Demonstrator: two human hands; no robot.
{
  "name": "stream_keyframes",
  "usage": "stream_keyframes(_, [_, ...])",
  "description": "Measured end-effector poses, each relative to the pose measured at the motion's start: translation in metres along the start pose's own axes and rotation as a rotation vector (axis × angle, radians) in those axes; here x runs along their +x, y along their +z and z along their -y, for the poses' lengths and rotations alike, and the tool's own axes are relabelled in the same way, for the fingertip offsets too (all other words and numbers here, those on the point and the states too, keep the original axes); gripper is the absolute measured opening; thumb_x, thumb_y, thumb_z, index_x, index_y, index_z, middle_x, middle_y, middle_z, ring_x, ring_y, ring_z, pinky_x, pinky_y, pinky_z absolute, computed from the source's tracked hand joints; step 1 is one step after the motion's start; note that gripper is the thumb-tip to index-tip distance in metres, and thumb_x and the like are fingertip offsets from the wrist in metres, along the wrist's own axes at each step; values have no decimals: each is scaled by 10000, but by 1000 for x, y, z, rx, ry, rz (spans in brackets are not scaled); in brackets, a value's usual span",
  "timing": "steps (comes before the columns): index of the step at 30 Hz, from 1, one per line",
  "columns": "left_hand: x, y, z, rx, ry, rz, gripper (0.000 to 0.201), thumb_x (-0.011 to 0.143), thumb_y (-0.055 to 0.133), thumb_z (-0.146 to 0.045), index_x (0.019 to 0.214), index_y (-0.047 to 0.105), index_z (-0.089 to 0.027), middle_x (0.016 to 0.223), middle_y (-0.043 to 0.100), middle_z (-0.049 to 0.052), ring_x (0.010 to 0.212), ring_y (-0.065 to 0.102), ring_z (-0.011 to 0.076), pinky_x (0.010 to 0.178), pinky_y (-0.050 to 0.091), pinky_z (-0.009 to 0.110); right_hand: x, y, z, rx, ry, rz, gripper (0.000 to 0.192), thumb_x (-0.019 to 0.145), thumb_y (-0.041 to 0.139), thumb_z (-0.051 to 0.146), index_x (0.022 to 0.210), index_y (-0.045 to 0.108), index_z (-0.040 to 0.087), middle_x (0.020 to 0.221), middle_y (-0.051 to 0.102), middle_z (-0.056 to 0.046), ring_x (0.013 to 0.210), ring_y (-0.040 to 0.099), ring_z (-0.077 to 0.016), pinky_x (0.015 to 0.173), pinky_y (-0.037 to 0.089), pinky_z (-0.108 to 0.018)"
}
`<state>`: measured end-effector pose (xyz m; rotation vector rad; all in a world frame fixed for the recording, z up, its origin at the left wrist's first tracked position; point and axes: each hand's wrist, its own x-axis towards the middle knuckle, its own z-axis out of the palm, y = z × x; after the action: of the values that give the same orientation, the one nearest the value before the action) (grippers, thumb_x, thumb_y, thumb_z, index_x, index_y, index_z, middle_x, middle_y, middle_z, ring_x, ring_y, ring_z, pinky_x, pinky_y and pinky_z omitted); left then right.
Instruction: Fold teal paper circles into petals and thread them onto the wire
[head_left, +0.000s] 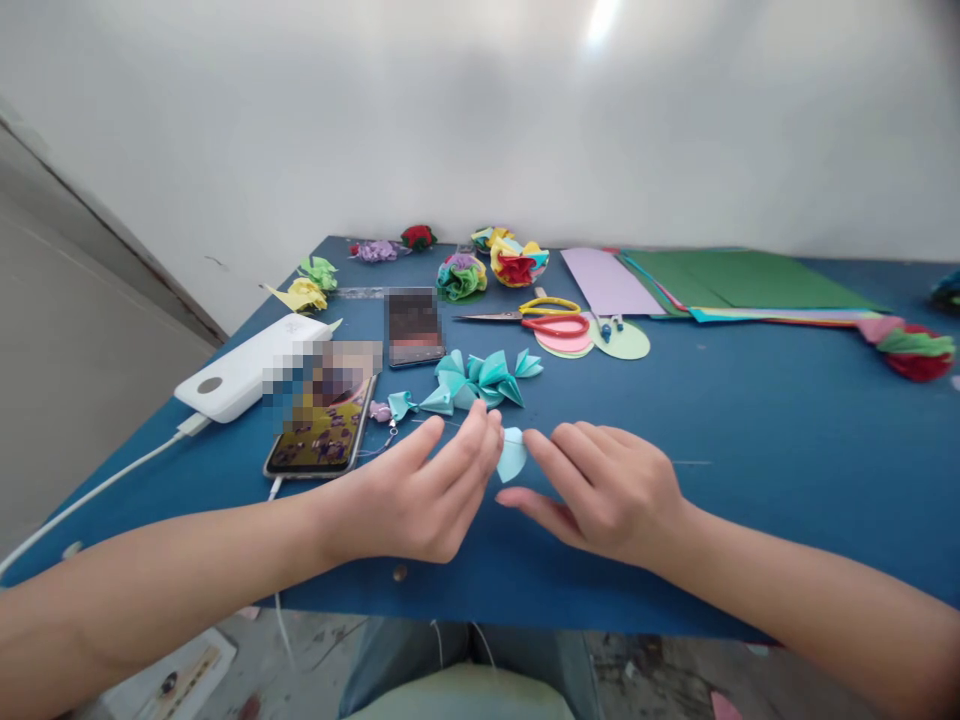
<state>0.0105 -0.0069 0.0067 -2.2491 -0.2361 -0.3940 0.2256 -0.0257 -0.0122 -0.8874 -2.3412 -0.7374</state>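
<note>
Head view looks down on a blue table (750, 420) whose left edge runs diagonally from the far wall toward the near corner, with bare floor beyond it. Near that edge lie a white power bank (247, 375) with its cable and a smartphone (321, 432), leaving little free room on that side. The left hand (420, 500) comes in low from the left, forearm level over the near table edge, palm inward, fingers curled with thumb and forefinger pinched on a small light-blue paper piece (512, 455). That piece sits between the two hands, just above the table, close to the near edge. Just behind it lies a row of folded teal paper shapes (480, 380). The right hand (607, 490) reaches in from the right, fingers half bent, its fingertips touching the piece's right side. Farther back lie scissors (540, 318) and coloured paper sheets (720, 285). To the right of the hands the blue surface is open.
</note>
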Motion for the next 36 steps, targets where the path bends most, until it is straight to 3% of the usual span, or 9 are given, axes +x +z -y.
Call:
stream_keyframes(4, [1,3,0,-63,-18,-24,274,857,506,-200,1045,614,-32,1057,637,154,985,589,284,659,489,341,0,1,5,23,-5,-17,246,821,567,356,851,604,115,608,512,-4,562,431,-125,523,303,-275])
stream_keyframes(9, [0,7,-1,-296,-241,-96,168,813,586,-175,951,637,-93,840,677,63,796,614,202,595,460,300,-3,1,4,79,28,-36,80,794,577,180,843,602,122,608,534,-4,554,432,-117,524,317,-267])
stream_keyframes(11, [0,9,-1,-334,-286,-93,165,803,600,-173,948,631,-102,801,671,52,766,604,188,585,454,291,-3,1,2,94,34,-46,95,788,581,163,867,603,116,625,556,-10,559,444,-116,527,324,-264])
stream_keyframes(16, [0,9,-2,-349,-275,-92,176,786,620,-165,940,626,-82,736,650,58,715,582,184,581,455,295,-1,-1,3,109,22,-49,268,795,612,302,989,605,116,677,595,-25,578,484,-122,537,335,-269])
stream_keyframes(22, [0,4,-2,-330,-264,-108,187,768,642,-157,941,637,-87,721,645,43,694,573,177,581,448,302,-2,-2,4,191,102,-32,149,790,605,219,917,621,143,711,607,-29,584,496,-112,547,337,-264])
stream_keyframes(28, [0,0,-4,-210,-167,-109,204,810,576,-160,973,646,-60,796,655,79,721,578,198,524,400,307,-1,-1,5,297,154,-8,197,796,591,294,896,616,128,744,605,-57,636,527,-144,573,367,-285])
stream_keyframes(36, [1,-2,-8,-128,-136,-109,203,821,546,-150,953,660,-48,819,658,92,741,579,211,512,371,308,-1,3,6,378,220,1,93,784,586,185,871,591,151,784,618,-45,648,519,-137,601,391,-280])
